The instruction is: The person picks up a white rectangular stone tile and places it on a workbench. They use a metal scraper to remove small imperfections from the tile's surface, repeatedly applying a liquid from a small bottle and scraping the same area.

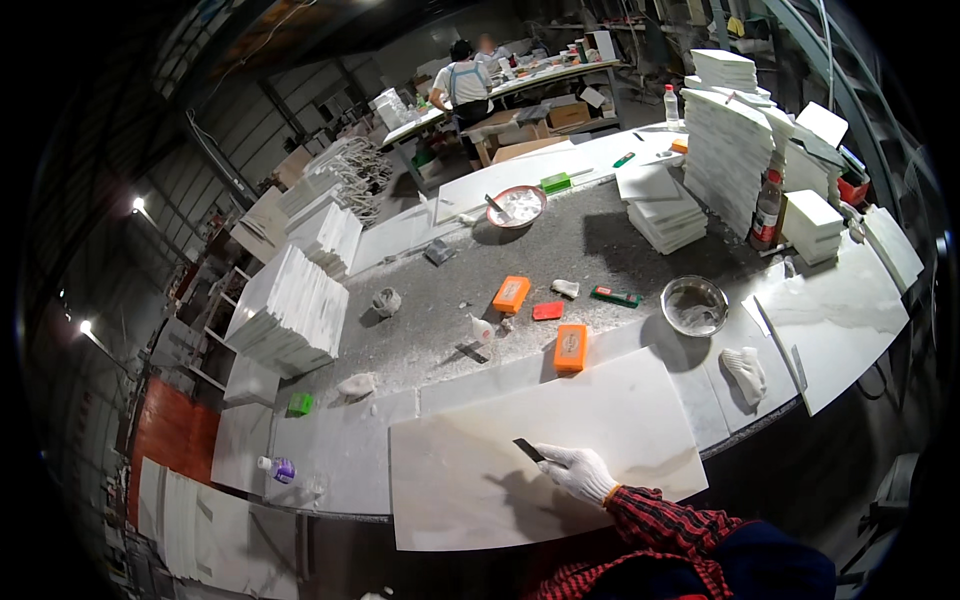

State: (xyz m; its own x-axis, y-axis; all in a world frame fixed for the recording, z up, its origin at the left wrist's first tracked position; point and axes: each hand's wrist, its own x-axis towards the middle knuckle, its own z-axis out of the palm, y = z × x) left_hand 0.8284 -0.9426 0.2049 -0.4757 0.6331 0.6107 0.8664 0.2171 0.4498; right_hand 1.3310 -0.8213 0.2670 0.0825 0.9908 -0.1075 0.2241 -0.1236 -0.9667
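Observation:
My right hand (577, 473), in a white knit glove and a red-and-black plaid cuff, is closed on a scraper with a dark flat blade (528, 450). It is over a large pale marble slab (470, 490) with tan veining, and casts a shadow there. The slab lies at the table's near edge and overhangs it. Of my left arm only a plaid sleeve (625, 577) shows at the lower edge; its hand is out of view. Beyond the slab stands an orange box (571, 347). To its right is a metal bowl (694, 306) with grey paste inside.
A crumpled white glove (743, 376) lies right of the slab. Stacked white tiles stand at left (290, 312) and back right (727, 150). A bowl of white paste (517, 207), another orange box (511, 294) and a purple-labelled bottle (279, 469) rest on the table. People work behind.

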